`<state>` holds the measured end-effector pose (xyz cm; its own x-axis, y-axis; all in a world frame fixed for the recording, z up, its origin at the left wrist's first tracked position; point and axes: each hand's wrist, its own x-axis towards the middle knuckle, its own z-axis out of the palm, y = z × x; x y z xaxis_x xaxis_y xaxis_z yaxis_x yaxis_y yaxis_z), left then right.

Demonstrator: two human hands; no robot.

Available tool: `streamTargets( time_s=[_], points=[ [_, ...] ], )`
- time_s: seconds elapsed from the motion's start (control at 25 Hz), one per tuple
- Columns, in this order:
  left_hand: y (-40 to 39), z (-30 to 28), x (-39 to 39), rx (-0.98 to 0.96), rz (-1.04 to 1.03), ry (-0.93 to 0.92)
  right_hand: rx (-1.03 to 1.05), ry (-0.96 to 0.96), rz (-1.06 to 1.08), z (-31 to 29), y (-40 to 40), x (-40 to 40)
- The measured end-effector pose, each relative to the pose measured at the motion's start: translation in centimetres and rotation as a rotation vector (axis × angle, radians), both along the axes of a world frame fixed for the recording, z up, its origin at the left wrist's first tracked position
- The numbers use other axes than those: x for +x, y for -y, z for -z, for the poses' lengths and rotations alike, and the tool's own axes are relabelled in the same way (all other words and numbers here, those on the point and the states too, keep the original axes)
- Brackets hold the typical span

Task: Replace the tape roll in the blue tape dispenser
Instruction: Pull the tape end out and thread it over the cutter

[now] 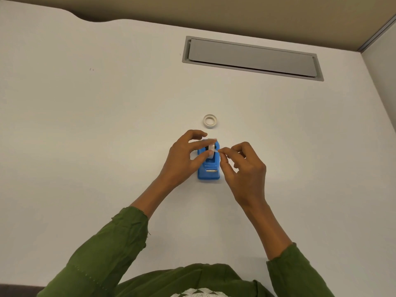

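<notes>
The right hand point(244, 168) pinches a loose end of clear tape point(216, 150) between thumb and forefinger, just at the right side of the dispenser point(209, 168); its other fingers curl in toward the palm. The left hand point(182, 161) reaches over the dispenser from the left, thumb and forefinger set on either side of the white roll point(211, 151) that sits in the dispenser's far half. The fingers touch the roll, and the remaining fingers arch above it, spread and loose. Whether the roll is fully seated on its hub cannot be told, since the fingers cover part of it.

The dispenser is blue and stands flat on the white table point(107, 125), its metal cutter point(211, 171) at the end nearest the person. Both forearms come up from the bottom of the view, in green sleeves point(102, 249) pushed back from the wrists.

A second roll point(210, 120) lies flat on the table just beyond the dispenser, apart from it and from both hands. Farther back and to the right, a long grey hatch point(252, 57) is set flush into the tabletop. A beige wall point(214, 9) runs along the table's far edge.
</notes>
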<state>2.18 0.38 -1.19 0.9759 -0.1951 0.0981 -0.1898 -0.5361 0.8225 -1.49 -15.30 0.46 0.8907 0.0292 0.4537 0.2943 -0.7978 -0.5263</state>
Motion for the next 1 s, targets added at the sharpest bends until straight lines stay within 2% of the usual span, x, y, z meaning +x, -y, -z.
streamTargets(
  time_s=[0.2,0.36,0.64,1.0],
  points=[
    [-0.8,0.3,-0.2,0.179,0.088,0.180,0.032,-0.032,0.014,-0.2,-0.1,-0.2],
    [-0.3,0.2,-1.1,0.225,0.014,0.310,-0.031,-0.003,0.007,-0.1,-0.3,-0.7],
    [0.2,0.2,-1.5,0.171,0.000,0.220,-0.188,0.091,-0.003,-0.4,-0.4,-1.3],
    [0.1,-0.2,-1.5,0.164,0.002,0.167,-0.164,0.079,-0.001,0.2,-0.1,-1.6]
  ],
)
